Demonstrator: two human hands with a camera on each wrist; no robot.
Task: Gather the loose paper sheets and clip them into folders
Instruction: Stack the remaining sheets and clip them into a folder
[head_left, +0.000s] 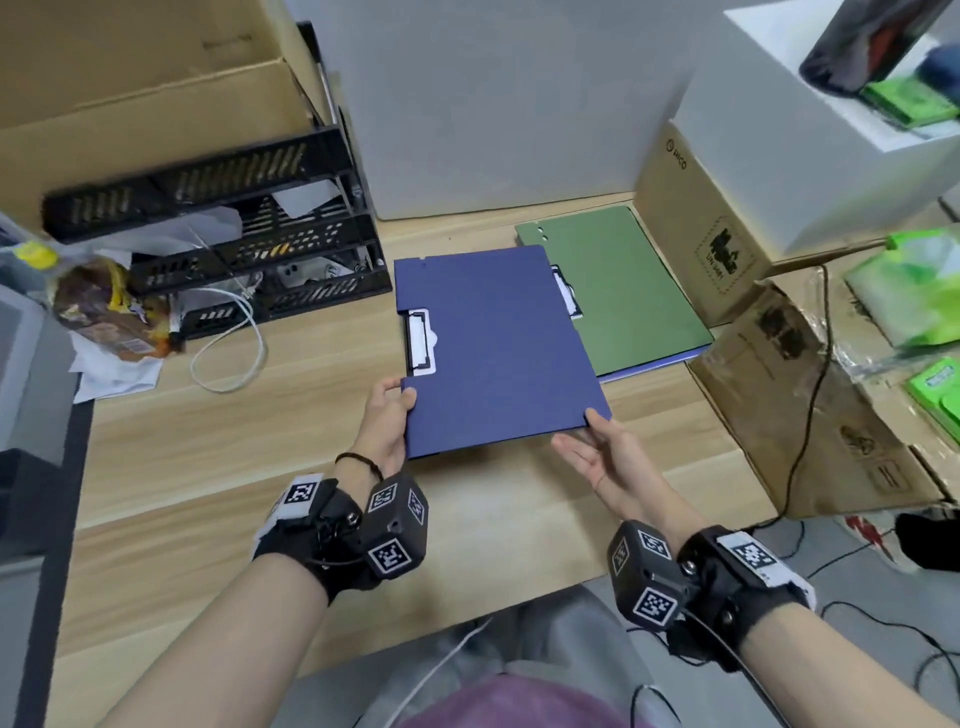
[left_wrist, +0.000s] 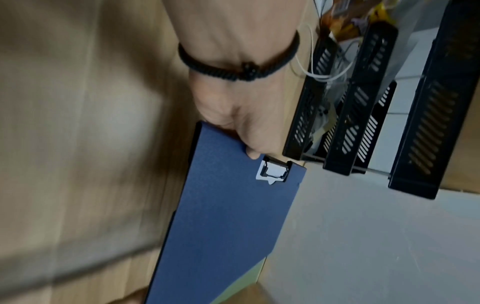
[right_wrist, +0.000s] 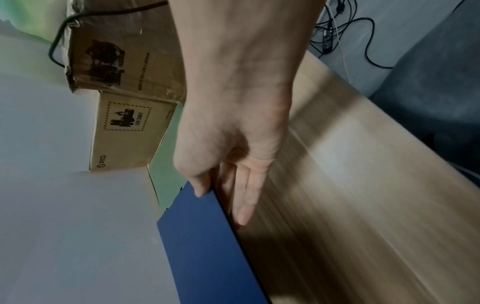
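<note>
A closed blue folder with a black clip at its left edge is held above the wooden desk. My left hand pinches its near left corner, thumb on top. My right hand holds the near right corner, thumb on the cover and fingers straight underneath. The blue folder partly covers a green folder lying behind it on the right. No loose sheets show on the desk.
A black stacked paper tray holding papers stands at the back left, with a snack bag and a white cable beside it. Cardboard boxes crowd the right side. A white box stands behind.
</note>
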